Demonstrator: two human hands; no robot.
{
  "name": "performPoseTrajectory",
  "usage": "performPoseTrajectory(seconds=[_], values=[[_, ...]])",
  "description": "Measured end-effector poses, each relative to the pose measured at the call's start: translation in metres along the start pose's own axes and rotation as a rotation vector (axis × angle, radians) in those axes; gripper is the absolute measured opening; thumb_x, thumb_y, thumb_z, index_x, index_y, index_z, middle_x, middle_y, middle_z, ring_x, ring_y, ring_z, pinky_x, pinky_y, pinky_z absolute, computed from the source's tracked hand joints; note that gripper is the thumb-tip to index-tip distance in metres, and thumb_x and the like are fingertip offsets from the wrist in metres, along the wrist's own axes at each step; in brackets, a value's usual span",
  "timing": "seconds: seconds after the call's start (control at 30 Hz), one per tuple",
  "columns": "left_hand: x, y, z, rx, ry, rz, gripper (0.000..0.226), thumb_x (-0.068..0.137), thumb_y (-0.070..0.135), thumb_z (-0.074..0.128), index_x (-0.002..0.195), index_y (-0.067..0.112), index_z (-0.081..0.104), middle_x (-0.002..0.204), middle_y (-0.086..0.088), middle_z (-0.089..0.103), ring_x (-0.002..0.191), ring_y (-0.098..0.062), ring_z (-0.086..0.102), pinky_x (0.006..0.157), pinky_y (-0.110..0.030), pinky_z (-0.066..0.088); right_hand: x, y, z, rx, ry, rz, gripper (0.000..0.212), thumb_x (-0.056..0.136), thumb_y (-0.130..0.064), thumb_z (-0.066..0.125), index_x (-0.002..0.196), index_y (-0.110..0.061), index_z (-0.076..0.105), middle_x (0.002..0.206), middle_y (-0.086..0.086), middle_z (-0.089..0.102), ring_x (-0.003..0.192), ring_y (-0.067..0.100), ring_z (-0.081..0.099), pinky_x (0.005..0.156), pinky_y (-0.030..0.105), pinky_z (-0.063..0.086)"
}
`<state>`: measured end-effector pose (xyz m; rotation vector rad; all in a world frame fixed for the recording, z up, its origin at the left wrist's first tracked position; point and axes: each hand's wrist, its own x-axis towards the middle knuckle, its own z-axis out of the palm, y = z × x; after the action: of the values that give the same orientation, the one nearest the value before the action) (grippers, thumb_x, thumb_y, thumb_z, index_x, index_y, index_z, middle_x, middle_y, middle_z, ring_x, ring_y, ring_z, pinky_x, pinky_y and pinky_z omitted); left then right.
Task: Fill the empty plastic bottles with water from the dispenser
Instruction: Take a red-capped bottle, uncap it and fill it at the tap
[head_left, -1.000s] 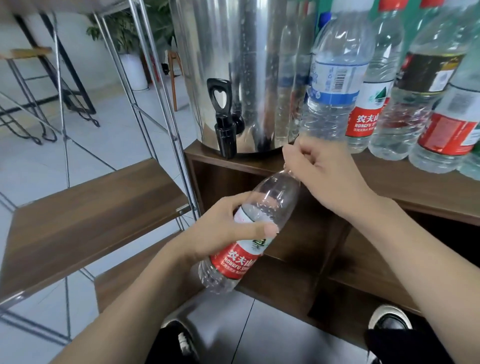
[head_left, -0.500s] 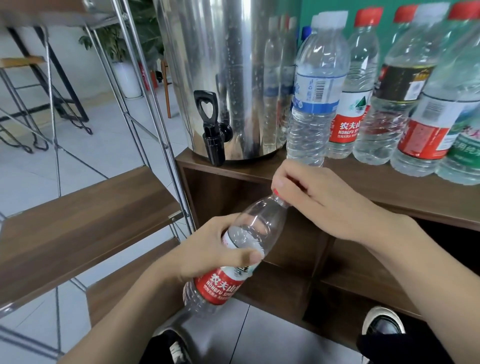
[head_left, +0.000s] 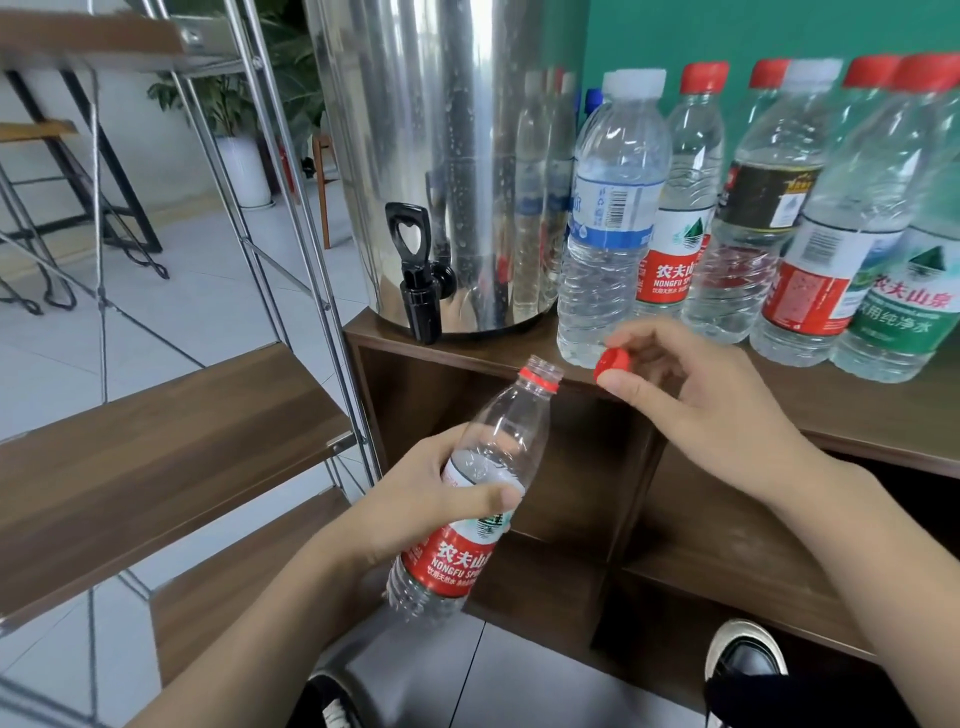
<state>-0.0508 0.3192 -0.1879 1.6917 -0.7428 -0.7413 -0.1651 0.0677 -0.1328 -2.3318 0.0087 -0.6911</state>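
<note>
— Gripped round its middle, is it? Which hand has the bottle?

— Left hand (head_left: 436, 499). Fingers and thumb are curled round the empty bottle (head_left: 483, 488), just above its red label. The bottle is tilted, its neck leaning up and to the right, its base down toward the floor. It is clear and looks dry inside.

— And the cap?

— Off. The right hand (head_left: 691, 405) pinches the red cap (head_left: 613, 361) between thumb and fingertips, just to the right of the bottle's open mouth and not touching it. A red ring sits on the neck.

— Where is all this against the dispenser?

— The steel dispenser (head_left: 447, 156) stands on the wooden cabinet (head_left: 857, 410), at its left end. Its black tap (head_left: 418, 275) hangs over the front edge. The bottle's mouth is below the tap and to its right, well clear of the spout, in front of the cabinet's open compartments.

— Anything else on top?

— A row of capped bottles (head_left: 769, 218) stands upright beside the dispenser, running to the right: one with a white cap and blue label nearest, then red-capped ones with red, dark and green labels. They hold water; I cannot tell how full each is.

— And to the left?

— A metal-framed rack with wooden shelves (head_left: 156, 457), over a tiled floor. Two shoes show at the bottom edge.
</note>
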Motion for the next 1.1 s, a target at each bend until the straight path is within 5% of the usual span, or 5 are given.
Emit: performPoseTrajectory(seconds=[0.1,0.3,0.6,0.93,1.1], values=[[0.0,-0.001,0.005,0.022,0.027,-0.016,0.065,0.067,0.047,0.094,0.12,0.028,0.062,0.102,0.003,0.077,0.095,-0.022,0.077,0.079,-0.03,0.062,-0.002,0.008,-0.002,-0.167,0.111,0.098,0.029,0.085,-0.047,0.072,0.104,-0.029,0.062,0.094,-0.018,0.068,0.088,0.0,0.063,0.076,0.009,0.043],[0.003,-0.013,0.012,0.099,0.229,-0.068,0.071,0.064,0.046,0.091,0.122,0.032,0.052,0.108,0.006,0.073,0.098,-0.018,0.076,0.091,-0.042,0.063,0.0,0.016,0.0,-0.326,0.13,0.218,0.033,0.084,-0.055,0.07,0.1,-0.028,0.06,0.102,-0.007,0.07,0.1,0.014,0.065,0.088,0.037,0.054],[0.005,-0.02,0.025,0.022,0.642,-0.073,0.074,0.078,0.045,0.089,0.132,0.028,0.041,0.124,0.003,0.063,0.109,-0.022,0.068,0.097,-0.049,0.059,0.013,-0.035,0.017,-0.289,0.21,0.008,0.033,0.09,-0.053,0.065,0.105,-0.024,0.066,0.1,-0.01,0.068,0.094,0.007,0.062,0.081,0.022,0.047],[0.014,-0.012,0.019,0.043,0.709,0.003,0.068,0.084,0.041,0.086,0.127,0.031,0.034,0.119,0.012,0.05,0.107,-0.011,0.055,0.084,-0.024,0.044,0.092,-0.111,0.055,-0.102,0.117,-0.22,0.038,0.095,-0.043,0.068,0.126,-0.021,0.069,0.101,-0.012,0.068,0.087,0.001,0.063,0.078,0.008,0.045],[0.016,-0.013,0.017,0.084,0.713,0.032,0.068,0.083,0.045,0.085,0.128,0.036,0.035,0.113,0.02,0.049,0.093,-0.001,0.054,0.072,-0.011,0.038,0.114,-0.12,0.057,-0.138,0.131,-0.268,0.027,0.097,-0.037,0.067,0.093,-0.012,0.076,0.08,-0.001,0.066,0.072,0.008,0.055,0.073,0.022,0.043]])
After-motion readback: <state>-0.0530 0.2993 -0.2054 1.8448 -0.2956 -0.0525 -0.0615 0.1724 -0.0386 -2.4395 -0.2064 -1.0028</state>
